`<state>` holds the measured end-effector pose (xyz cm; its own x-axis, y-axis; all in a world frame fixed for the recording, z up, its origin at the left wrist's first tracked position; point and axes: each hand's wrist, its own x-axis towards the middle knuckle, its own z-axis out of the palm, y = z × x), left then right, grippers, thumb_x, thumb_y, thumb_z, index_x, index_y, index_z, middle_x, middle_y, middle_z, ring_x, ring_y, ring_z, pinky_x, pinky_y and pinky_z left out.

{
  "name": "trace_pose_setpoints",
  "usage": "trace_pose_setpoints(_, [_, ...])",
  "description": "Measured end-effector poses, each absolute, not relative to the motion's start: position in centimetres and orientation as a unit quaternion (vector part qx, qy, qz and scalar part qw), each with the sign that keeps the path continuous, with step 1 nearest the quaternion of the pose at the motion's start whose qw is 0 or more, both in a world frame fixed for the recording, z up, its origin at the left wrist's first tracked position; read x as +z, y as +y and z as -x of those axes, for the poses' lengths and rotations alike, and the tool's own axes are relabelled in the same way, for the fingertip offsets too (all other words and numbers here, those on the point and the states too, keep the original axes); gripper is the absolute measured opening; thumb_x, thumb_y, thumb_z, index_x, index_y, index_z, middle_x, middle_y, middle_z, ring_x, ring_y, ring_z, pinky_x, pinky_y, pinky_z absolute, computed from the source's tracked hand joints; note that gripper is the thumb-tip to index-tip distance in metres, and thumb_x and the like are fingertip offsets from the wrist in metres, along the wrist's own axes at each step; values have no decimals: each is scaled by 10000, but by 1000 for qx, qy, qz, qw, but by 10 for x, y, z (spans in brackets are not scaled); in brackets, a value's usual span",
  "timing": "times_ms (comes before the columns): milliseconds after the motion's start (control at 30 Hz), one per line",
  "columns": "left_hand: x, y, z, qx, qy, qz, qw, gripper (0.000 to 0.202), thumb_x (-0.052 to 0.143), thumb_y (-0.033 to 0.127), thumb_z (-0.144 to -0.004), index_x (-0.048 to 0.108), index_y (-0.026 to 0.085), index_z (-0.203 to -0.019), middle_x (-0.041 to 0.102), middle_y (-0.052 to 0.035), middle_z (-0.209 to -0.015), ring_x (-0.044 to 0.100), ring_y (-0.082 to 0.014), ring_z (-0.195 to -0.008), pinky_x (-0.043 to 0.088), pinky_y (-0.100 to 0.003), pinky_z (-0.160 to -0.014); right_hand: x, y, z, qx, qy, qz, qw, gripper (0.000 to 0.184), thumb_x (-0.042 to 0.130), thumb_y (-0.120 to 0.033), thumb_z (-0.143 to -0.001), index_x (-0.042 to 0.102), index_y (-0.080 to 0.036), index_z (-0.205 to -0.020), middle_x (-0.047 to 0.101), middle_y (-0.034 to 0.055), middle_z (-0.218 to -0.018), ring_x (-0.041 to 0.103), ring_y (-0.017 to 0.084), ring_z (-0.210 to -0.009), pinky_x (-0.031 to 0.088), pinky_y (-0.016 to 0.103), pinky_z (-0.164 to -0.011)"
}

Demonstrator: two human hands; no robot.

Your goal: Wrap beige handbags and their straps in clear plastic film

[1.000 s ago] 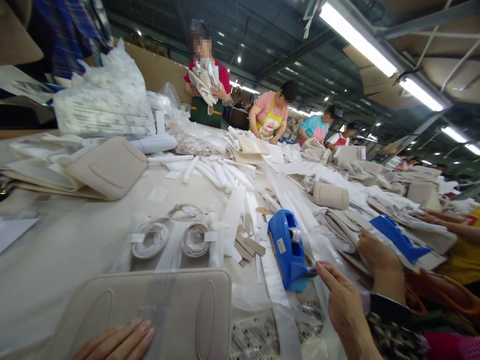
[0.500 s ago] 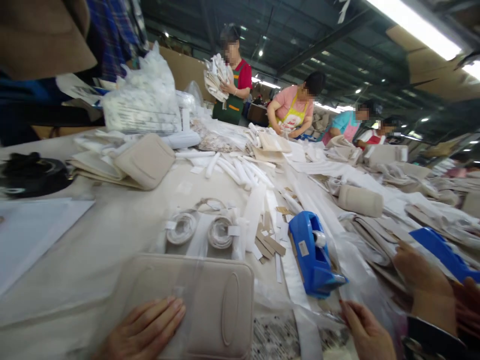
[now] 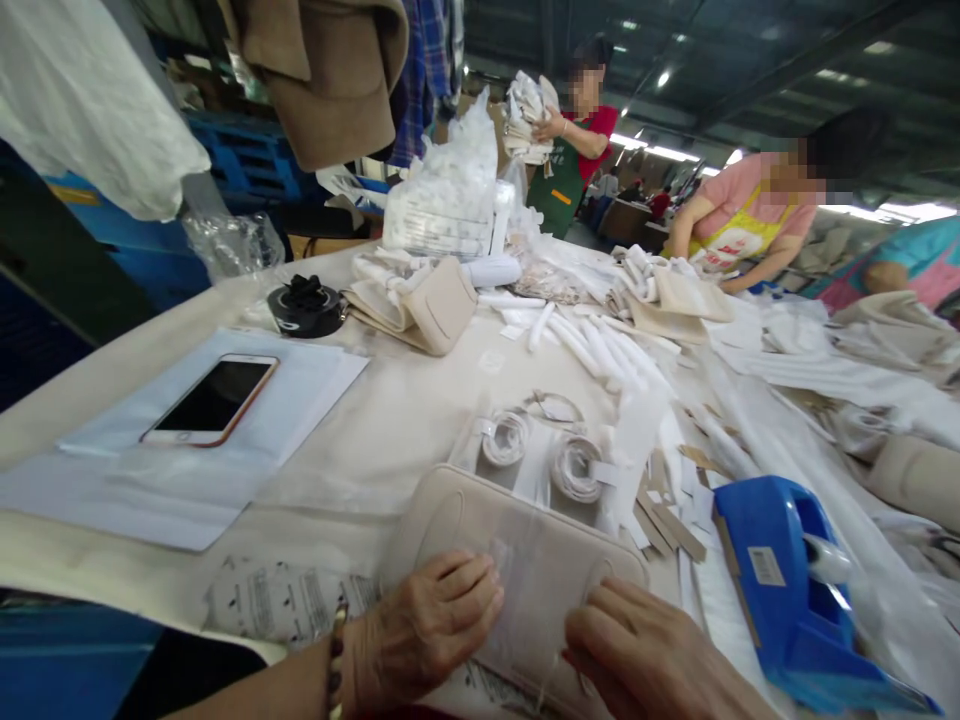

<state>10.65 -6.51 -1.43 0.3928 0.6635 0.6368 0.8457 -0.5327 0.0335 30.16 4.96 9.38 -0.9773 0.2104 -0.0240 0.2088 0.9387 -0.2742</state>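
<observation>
A beige padded piece (image 3: 450, 505) with rounded corners and oval raised seams lies before me, a clear plastic band (image 3: 517, 590) across its middle. My left hand (image 3: 431, 625), bracelet at its wrist, presses on the piece with bent fingers held together, the tips at the plastic band. Over the piece's right end is my right hand (image 3: 637, 640), its fingers curled in a pinch. A thin strip of clear tape (image 3: 551, 680) shows below its fingertips, partly hidden. Two rolled white straps (image 3: 577, 468) lie against the piece's far edge.
A blue tape dispenser (image 3: 787, 590) stands at right beside brown card strips (image 3: 664, 520). At left a phone (image 3: 214, 400) rests on white sheets (image 3: 315, 385). Behind are a black tape roll (image 3: 306, 308), a folded beige piece (image 3: 439, 305) and a stuffed plastic bag (image 3: 442, 200). Co-workers stand across the table.
My right hand has moved left from the tape dispenser to the padded piece. My left fingers have bent and the piece is turned. The view has swung left; the hand at far right is gone.
</observation>
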Motion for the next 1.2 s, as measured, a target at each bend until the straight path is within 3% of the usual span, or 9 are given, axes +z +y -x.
trace_pose_setpoints(233, [-21, -63, -108, -329, -461, 815, 119, 177, 469, 89, -874, 641, 93, -912, 649, -57, -1047, 556, -200, -1057, 441, -336, -947, 69, 78, -238, 38, -995, 45, -80, 189, 505, -24, -776, 514, -213, -774, 565, -10, -751, 483, 151, -690, 319, 278, -640])
trace_pose_setpoints(433, [-25, -61, -108, -340, -470, 807, 112, 239, 407, 90, -894, 646, 96, -914, 654, -64, -1006, 553, -197, -1060, 454, -329, -931, 62, 79, -224, 15, -994, 49, -95, 181, 535, -34, -742, 533, -215, -757, 593, -5, -738, 528, 160, -691, 328, 285, -637])
trace_pose_setpoints(633, [-33, -61, -109, -346, -468, 802, 132, 220, 433, 93, -880, 653, 103, -888, 650, -51, -972, 570, -186, -1015, 464, -321, -924, 75, 92, -204, -40, -967, 222, -120, 167, 705, -239, -685, 556, -188, -743, 623, 13, -579, 607, 192, -568, 321, 258, -504])
trace_pose_setpoints(733, [-34, -59, -109, -350, -468, 798, 150, 204, 451, 94, -870, 654, 114, -862, 651, -55, -951, 576, -185, -996, 472, -314, -909, 76, 93, -215, -62, -968, 240, -29, 191, 697, -298, -705, 544, -188, -737, 613, 12, -581, 593, 193, -561, 342, 259, -493])
trace_pose_setpoints(767, [-34, -58, -109, -352, -467, 796, 153, 201, 456, 99, -866, 654, 124, -843, 652, -56, -924, 584, -183, -970, 475, -315, -904, 71, 88, -223, -55, -975, 211, 30, 122, 613, -269, -784, 545, -194, -715, 619, 17, -610, 592, 184, -585, 370, 267, -522])
trace_pose_setpoints(867, [-37, -56, -109, -353, -465, 798, 153, 226, 460, 119, -866, 637, 191, -746, 639, -38, -802, 597, -147, -824, 489, -295, -868, 43, 64, -250, -58, -975, 89, 194, 334, 294, -164, -927, 626, -184, -890, 695, 43, -843, 627, 170, -788, 451, 299, -724])
trace_pose_setpoints(1033, [-35, -59, -109, -371, -467, 793, 119, 220, 385, 59, -835, 574, 141, -759, 596, -52, -739, 572, -155, -759, 502, -304, -816, -3, 27, -273, -182, -949, 28, 256, 244, 468, -264, -906, 651, -170, -1037, 688, 5, -1078, 620, 173, -995, 277, 346, -1091])
trace_pose_setpoints(1133, [-20, -64, -107, -390, -480, 785, 34, 213, 382, 20, -768, 540, 136, -852, 590, -63, -782, 562, -157, -779, 502, -277, -764, -13, 20, -276, -174, -948, 27, 265, 241, 480, -262, -904, 646, -180, -1058, 666, 6, -1129, 614, 172, -1039, 228, 372, -1129])
trace_pose_setpoints(1200, [-6, -67, -104, -393, -477, 786, -22, 202, 408, 42, -765, 528, 150, -887, 587, -63, -811, 560, -153, -802, 504, -251, -751, -17, 16, -284, -150, -947, -8, 283, 226, 467, -236, -912, 644, -210, -1051, 678, -27, -1101, 624, 153, -1026, 298, 348, -1104])
